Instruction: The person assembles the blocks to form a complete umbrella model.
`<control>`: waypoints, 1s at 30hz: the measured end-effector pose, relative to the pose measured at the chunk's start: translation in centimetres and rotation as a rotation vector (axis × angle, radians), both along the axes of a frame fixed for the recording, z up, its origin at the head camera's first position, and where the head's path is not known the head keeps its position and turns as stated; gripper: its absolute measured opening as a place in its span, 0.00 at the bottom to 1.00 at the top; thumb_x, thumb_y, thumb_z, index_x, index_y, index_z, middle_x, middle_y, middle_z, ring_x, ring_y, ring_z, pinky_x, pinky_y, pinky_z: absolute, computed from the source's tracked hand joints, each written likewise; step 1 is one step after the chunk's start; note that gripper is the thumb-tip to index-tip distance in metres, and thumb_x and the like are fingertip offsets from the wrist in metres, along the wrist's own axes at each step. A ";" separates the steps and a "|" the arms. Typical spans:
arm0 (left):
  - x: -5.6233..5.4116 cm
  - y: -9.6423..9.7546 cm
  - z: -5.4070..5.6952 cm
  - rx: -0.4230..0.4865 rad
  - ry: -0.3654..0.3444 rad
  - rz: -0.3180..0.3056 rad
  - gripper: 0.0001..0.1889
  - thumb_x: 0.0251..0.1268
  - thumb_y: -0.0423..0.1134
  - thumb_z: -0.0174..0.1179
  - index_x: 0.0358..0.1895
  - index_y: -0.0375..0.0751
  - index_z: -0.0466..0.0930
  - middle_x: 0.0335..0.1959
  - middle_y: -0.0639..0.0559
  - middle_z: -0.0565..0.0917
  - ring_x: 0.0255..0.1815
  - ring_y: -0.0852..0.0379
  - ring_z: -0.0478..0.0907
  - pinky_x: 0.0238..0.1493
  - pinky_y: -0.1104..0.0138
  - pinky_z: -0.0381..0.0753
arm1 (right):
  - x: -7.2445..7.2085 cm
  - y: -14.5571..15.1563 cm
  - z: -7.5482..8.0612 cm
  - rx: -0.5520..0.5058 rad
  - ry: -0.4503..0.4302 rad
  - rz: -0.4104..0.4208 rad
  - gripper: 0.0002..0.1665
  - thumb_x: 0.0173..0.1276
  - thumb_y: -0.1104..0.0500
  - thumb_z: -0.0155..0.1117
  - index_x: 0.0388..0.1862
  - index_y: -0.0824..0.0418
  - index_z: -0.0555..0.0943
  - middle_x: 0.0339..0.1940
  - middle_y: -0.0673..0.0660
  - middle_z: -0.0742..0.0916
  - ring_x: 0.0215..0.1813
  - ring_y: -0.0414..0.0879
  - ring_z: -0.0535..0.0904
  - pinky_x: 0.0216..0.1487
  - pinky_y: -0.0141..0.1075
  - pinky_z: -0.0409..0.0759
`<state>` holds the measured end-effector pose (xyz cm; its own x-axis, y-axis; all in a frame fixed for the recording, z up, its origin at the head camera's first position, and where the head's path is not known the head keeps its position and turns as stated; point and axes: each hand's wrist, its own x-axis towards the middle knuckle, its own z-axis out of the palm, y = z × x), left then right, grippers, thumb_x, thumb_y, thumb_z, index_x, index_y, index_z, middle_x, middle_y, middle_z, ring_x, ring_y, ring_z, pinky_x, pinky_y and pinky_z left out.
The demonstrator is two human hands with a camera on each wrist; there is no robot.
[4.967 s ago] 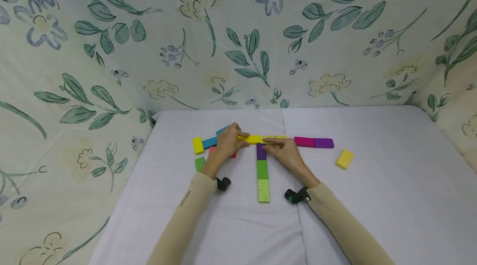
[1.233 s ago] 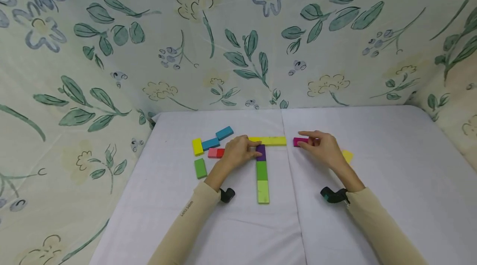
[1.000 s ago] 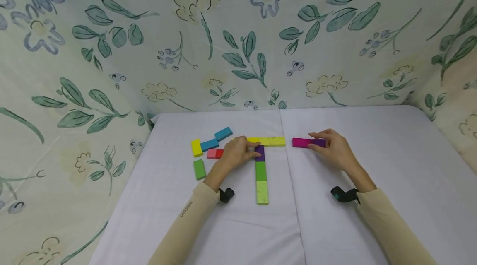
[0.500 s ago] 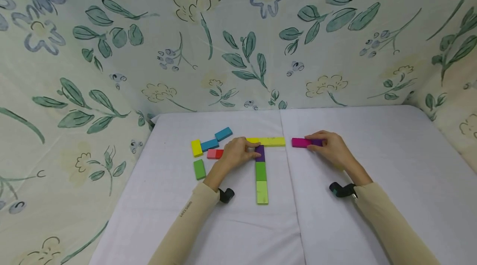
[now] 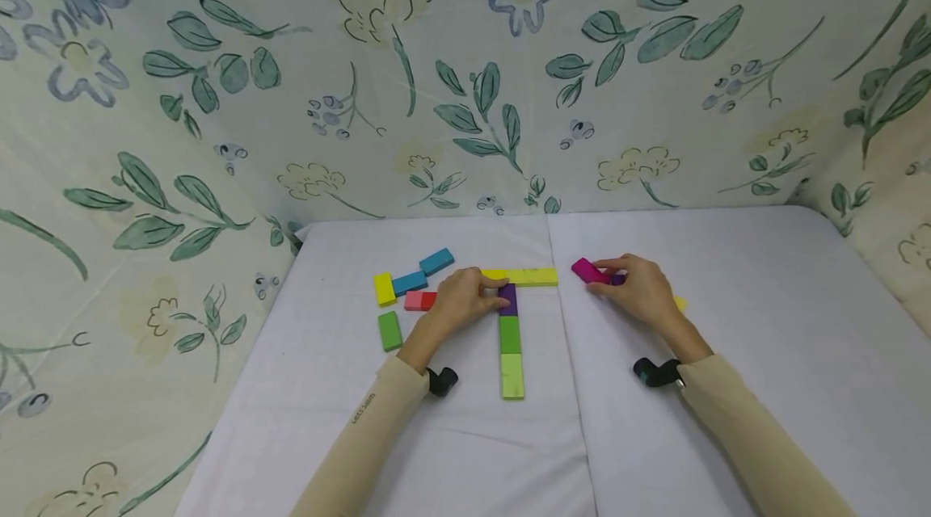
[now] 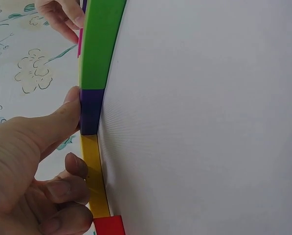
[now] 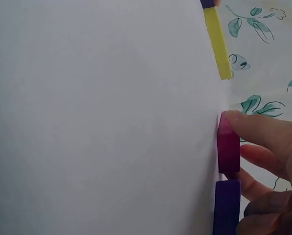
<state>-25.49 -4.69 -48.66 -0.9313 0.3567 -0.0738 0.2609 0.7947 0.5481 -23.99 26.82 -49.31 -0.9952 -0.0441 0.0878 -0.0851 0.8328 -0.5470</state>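
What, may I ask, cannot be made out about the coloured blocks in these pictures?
- Purple block by the right hand: head view, mostly covered by that hand; right wrist view, cut off by the bottom edge.
- Yellow block behind the right hand: head view, mostly hidden by the hand and wrist.
- Red block: head view, right end hidden by the left hand; left wrist view, cut off by the bottom edge.

Smooth pink block point(image 7: 229, 152) with a faint sheen in the right hand point(image 5: 642, 289), smooth, satin-looking purple block point(image 6: 90, 112) beside the left hand point(image 5: 464, 296), matt, lightly creased tablecloth point(image 5: 465, 460) under the 2, matt printed cloth point(image 5: 465, 24) beyond, matt fabric sleeve point(image 5: 356, 444) behind the left hand, dull, plastic-looking camera point(image 5: 656, 372) below the right hand.
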 end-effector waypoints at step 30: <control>-0.2 -0.1 -0.1 0.017 -0.026 0.010 0.25 0.61 0.53 0.74 0.62 0.60 0.84 0.31 0.52 0.76 0.32 0.57 0.72 0.32 0.70 0.65 | -5.3 1.4 1.9 0.000 -0.254 0.344 0.38 0.56 0.56 0.83 0.67 0.53 0.81 0.40 0.56 0.78 0.38 0.48 0.72 0.34 0.35 0.69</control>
